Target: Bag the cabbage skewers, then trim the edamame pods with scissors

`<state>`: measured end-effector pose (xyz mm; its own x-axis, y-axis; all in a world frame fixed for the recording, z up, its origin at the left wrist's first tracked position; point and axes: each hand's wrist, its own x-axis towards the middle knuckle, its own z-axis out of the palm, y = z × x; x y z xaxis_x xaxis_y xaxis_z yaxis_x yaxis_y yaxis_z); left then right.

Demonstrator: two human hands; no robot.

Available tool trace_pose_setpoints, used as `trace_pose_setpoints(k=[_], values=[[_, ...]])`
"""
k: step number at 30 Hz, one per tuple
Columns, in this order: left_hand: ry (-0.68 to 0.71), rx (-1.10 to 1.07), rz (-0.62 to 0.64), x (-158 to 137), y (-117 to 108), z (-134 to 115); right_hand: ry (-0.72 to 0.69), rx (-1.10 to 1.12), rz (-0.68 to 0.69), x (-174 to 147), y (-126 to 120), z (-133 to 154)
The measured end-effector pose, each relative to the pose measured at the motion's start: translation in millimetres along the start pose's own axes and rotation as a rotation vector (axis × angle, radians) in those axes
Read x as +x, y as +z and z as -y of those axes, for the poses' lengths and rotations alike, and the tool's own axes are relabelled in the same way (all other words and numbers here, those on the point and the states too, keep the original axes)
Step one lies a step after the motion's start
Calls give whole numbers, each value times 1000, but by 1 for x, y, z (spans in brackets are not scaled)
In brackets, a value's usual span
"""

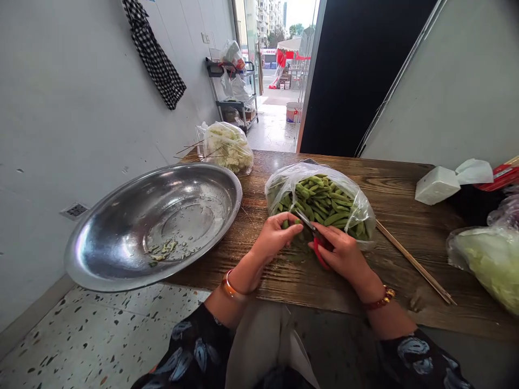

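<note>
My left hand (279,233) pinches a green bean pod (286,222), most of which its fingers cover. In my right hand (338,248) is a pair of scissors (320,255) with red handles, their metal blades reaching toward the pod. Just beyond both hands lies an open clear plastic bag (360,202) full of green bean pods (324,200). To the left, a wide steel basin (121,216) sits tilted at the table's edge, with small green trimmings (162,250) and water drops inside.
A bag of cauliflower (227,147) stands at the back left of the wooden table (389,186). Thin wooden skewers (417,263) lie to the right. Further right are a tissue pack (438,185) and a bag of pale green leaves (488,262). Beyond the table is a cart (237,101).
</note>
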<state>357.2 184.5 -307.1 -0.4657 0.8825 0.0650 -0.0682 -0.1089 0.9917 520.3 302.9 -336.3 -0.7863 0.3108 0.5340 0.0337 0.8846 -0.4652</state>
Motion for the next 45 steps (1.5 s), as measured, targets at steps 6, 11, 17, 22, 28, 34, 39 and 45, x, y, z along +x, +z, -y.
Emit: trace_pose_setpoints(k=[6, 11, 17, 22, 28, 34, 39, 45], values=[[-48, -335, -119, 6, -6, 1, 37, 28, -78, 3, 0, 3], [-59, -369, -74, 3, -5, -1, 59, 25, -61, 3, 0, 4], [-39, -254, 10, 1, 0, 2, 31, 45, -65, 3, 0, 4], [-46, -239, 11, 0, 0, 0, 19, 10, -75, 2, 0, 2], [-60, -310, -25, 1, 1, -1, -7, -5, -49, 0, 1, 0], [-61, -427, -99, 5, -3, -2, 21, -50, -117, 2, -1, 1], [-138, -417, -45, 4, -4, -2, 83, -102, -193, 4, -6, 3], [49, 298, 95, 3, 0, 10, 84, -124, -189, 4, -8, 4]])
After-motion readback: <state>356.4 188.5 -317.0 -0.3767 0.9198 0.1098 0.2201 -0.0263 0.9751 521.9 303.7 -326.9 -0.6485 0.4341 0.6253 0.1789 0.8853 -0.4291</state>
